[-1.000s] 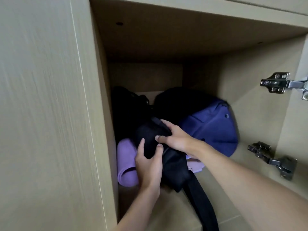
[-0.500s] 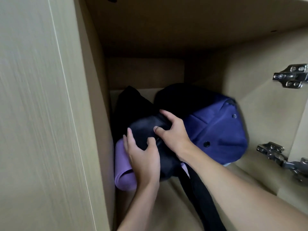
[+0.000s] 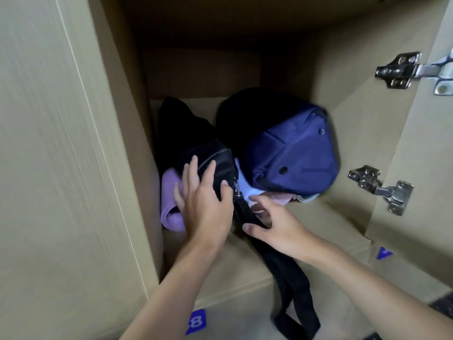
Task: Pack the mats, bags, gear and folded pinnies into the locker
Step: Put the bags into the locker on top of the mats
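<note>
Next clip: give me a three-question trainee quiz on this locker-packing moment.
1. True or false: the black strap trails out past the front edge of the locker.
2. Which hand rests on the black bag? A left, B right, C neither.
3. Fill in: the rolled mat is ___ in colour.

Key: 1 true. 2 A, the left hand, with its fingers spread on the bag. 3 purple.
</note>
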Demonstrator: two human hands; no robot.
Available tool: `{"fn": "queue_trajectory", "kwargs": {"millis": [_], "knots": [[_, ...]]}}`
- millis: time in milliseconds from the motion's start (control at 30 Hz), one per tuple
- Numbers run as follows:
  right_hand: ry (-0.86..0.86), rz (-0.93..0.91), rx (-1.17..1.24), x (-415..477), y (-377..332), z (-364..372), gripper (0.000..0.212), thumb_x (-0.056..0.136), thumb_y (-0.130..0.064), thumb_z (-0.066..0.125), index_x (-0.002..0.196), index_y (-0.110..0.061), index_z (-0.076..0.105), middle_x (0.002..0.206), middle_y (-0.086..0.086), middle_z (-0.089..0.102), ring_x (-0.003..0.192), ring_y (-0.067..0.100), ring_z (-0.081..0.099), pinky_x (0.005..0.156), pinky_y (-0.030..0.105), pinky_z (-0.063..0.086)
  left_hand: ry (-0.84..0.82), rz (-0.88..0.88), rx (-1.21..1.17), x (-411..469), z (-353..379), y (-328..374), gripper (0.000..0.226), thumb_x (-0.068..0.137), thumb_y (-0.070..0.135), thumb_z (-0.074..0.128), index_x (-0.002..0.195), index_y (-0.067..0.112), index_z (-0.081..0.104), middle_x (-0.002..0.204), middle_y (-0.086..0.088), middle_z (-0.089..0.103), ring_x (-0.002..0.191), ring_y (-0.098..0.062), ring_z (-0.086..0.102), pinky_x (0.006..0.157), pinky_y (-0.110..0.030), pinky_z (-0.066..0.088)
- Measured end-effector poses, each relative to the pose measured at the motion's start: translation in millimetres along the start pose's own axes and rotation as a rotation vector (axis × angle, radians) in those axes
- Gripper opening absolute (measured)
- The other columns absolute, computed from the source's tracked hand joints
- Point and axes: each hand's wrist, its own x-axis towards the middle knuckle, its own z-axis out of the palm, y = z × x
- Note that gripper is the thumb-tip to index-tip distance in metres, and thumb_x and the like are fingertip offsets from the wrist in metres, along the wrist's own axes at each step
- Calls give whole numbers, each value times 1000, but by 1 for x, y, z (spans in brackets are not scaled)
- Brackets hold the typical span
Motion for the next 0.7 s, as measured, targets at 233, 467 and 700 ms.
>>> {"fn": "queue_trajectory", "kwargs": {"millis": [233,467,700], "knots": [[48,126,-27,-27,31,-1,83,53,-64,65,130,-39,47,88,-7,72,88,14,68,95,45,49,-416,653,115,-33,-7,-15,46,85,31,60,130,21,63,136,5,62,137,-16,47,120,-35,10],[120,248,229,-41,15,-12,63,79,-20,79,132,-27,46,115,9,66,94,21,70,95,40,53,-766,722,323,-28,-11,-18,67,91,54,60,151,40,33,158,21,29,153,-6,3,119,-42,-18],[78,198,338,-62,-3,-32,62,86,-9,71,134,-34,40,101,12,72,78,14,68,78,26,52,-506,612,48,-18,-3,-14,25,89,27,61,107,36,75,99,12,75,114,-11,61,113,-23,-6]]}}
